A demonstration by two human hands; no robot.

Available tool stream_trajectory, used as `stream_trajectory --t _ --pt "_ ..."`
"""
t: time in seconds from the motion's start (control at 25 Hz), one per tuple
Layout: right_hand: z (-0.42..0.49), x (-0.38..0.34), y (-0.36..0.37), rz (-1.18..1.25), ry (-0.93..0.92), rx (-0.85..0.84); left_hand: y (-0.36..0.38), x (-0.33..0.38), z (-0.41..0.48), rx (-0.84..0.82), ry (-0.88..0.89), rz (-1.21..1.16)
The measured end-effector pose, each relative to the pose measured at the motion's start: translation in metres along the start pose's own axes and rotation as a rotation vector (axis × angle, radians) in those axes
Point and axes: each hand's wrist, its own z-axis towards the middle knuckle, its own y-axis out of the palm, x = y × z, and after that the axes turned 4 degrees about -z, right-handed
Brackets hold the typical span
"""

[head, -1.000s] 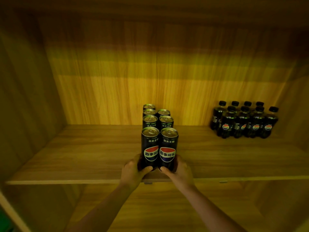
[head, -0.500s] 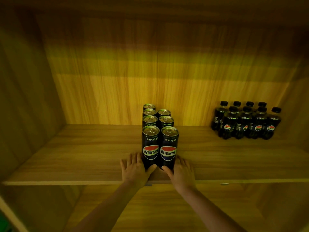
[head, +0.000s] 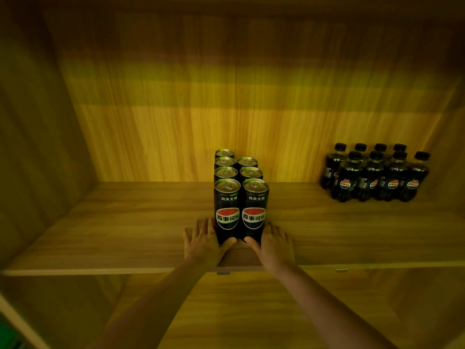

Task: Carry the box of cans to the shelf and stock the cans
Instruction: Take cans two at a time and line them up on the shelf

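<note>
Seven upright cans (head: 239, 195) stand in two rows mid-shelf (head: 125, 238), the left hand (head: 202, 241) and right hand (head: 273, 244) lying flat and unclenched beside the front pair, probably heavy, rigid, slick-sided, best gripped around the body.

Black cans (head: 240, 210) — wood-grain shelf (head: 125, 235)

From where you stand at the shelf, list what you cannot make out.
Head view only:
- Rear cans: bodies and labels hidden by the front cans; only tops show.
- Back bottles: hidden by the front bottles except their caps.
- Left hand and right hand: palms face down, unseen.
- Box: not in view.
- Small label print: too small and dim.
</note>
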Motion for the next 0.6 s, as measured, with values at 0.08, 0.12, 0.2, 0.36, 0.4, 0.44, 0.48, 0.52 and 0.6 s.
stream_trajectory --t 0.08,0.12,0.2,0.36,0.4,0.44,0.48,0.52,0.6 --pt "0.001 0.000 0.000 0.008 -0.001 -0.009 0.000 -0.001 0.000 0.000 0.009 -0.003" --pt "0.001 -0.001 -0.002 0.023 -0.003 -0.017 0.000 -0.001 0.000 -0.004 0.012 -0.005" --pt "-0.001 -0.001 -0.007 0.070 0.003 -0.038 -0.003 -0.002 -0.002 -0.012 0.015 0.006" --pt "-0.011 0.006 -0.030 0.071 0.057 -0.025 -0.026 -0.011 -0.016 0.016 0.017 0.033" --pt "-0.015 0.008 -0.036 0.066 0.068 -0.010 -0.034 -0.014 -0.022 0.024 0.019 0.036" --pt "-0.021 0.009 -0.043 0.062 0.073 0.003 -0.042 -0.017 -0.028 0.030 0.018 0.041" --pt "-0.027 0.008 -0.050 0.061 0.075 0.017 -0.050 -0.020 -0.035 0.035 0.018 0.052" --pt "-0.035 0.005 -0.058 0.059 0.067 0.042 -0.059 -0.022 -0.042 0.045 0.022 0.067" --pt "-0.051 -0.005 -0.075 0.046 0.018 0.122 -0.077 -0.026 -0.056 0.078 0.042 0.092"
